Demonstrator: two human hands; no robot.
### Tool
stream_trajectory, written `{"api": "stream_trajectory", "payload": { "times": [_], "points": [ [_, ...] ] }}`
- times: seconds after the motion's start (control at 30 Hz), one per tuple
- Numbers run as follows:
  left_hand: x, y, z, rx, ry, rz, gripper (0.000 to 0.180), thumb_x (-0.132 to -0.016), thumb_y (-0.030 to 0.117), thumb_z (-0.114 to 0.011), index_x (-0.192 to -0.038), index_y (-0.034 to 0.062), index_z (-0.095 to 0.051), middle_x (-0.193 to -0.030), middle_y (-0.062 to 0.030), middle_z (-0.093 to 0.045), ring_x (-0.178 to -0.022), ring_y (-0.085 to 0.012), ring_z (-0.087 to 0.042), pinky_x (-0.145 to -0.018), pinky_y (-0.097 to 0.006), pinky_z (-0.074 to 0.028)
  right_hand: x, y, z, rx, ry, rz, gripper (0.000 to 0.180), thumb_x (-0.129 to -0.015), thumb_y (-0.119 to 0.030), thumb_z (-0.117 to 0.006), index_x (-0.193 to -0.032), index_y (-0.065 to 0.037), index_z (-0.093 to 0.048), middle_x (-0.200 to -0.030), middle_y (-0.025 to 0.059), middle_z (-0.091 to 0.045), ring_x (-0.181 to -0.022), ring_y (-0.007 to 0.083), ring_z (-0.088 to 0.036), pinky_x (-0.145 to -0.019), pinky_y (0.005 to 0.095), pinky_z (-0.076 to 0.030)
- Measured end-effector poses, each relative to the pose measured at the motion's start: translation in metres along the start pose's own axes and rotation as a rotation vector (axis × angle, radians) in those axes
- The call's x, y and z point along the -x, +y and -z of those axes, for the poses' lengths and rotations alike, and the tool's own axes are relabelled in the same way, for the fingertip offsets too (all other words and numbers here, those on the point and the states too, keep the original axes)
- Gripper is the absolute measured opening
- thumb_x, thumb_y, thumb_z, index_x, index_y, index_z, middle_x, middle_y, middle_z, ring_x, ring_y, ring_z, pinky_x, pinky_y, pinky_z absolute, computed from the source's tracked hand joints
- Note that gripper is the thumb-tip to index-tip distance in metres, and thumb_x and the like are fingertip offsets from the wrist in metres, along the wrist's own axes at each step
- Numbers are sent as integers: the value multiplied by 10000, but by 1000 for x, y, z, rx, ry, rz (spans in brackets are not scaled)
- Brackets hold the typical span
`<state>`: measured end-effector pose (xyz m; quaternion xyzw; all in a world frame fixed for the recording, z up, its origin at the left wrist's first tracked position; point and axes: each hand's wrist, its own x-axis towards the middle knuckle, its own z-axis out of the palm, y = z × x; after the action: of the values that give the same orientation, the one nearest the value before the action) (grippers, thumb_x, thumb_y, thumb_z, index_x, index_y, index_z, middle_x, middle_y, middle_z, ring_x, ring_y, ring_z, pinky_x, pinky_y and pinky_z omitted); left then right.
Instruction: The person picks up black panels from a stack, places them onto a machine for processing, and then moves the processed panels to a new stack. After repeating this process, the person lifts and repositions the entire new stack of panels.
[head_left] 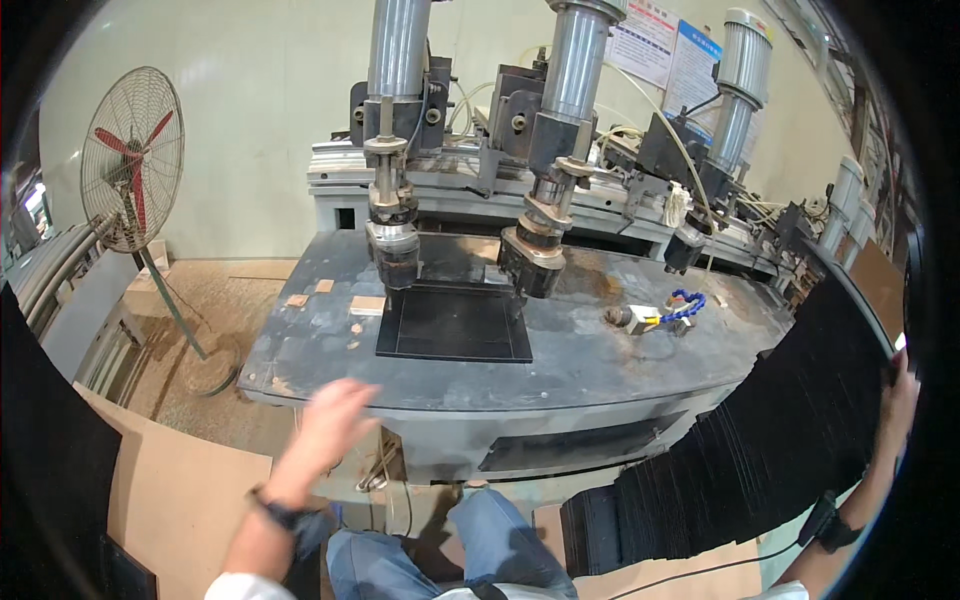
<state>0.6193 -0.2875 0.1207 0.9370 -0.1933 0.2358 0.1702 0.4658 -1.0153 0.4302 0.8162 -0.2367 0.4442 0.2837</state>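
My left hand [338,424] hangs in the air just off the front left edge of the machine table [440,385], slightly blurred, fingers apart with nothing in them. At the far right rim of the picture, my right hand [903,400] is closed on the edge of a black panel [868,310] at the end of a long leaning stack of thin black panels [740,450]. Another black panel [455,325] lies flat on the table, its far side beneath two drilling heads.
Two vertical drilling heads [395,245] [535,255] stand over the table, with more motors [735,90] to the right. A blue jointed hose [687,302] sits on the tabletop near small wood scraps [367,305]. A caged fan [133,160] stands left; brown boards [180,480] lie lower left.
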Motion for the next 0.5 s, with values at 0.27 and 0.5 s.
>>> {"api": "stream_trajectory", "payload": {
  "times": [0.27, 0.5],
  "points": [
    [-116, 49, -138, -91, -69, 152, 879, -804, 687, -502, -1359, 9, -434, -1399, -165, -419, -1332, -347, -329, -1119, -536, -181, 33, -258, 77, -749, 244, 571, 369, -675, 133, -518, -981, -22, -654, -945, 152, -630, -929, 306, -633, -816, 395, -519],
    [16, 56, -70, -174, 8, -125, 542, -659, 208, -695, -1182, 101, -602, -971, -66, -557, -971, -262, -537, -893, -372, -454, 137, -446, -31, -1177, -189, 804, 467, -644, 26, -622, -1086, -125, -624, -1038, 91, -662, -1016, 282, -619, -904, 414, -487]
  ]
}}
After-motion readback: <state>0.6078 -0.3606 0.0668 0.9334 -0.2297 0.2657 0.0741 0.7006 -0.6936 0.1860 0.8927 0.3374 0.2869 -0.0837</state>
